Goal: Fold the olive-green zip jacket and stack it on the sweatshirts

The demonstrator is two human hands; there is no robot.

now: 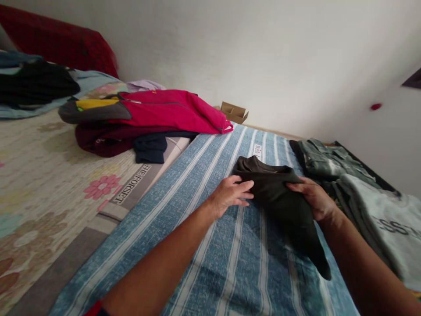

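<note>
Dark garment (283,199) | long axis pointing lower right | right hand (316,197) pinching it | left hand (230,193) spread

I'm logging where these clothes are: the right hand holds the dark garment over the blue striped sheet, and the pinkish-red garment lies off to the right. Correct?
Not quite: the head view shows the pinkish-red garment off to the left, not the right. The right hand does hold the dark garment over the blue striped sheet.

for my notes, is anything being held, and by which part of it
A dark garment: the right hand pinches its upper right side; the left hand is at its left edge, grip unclear.
</note>
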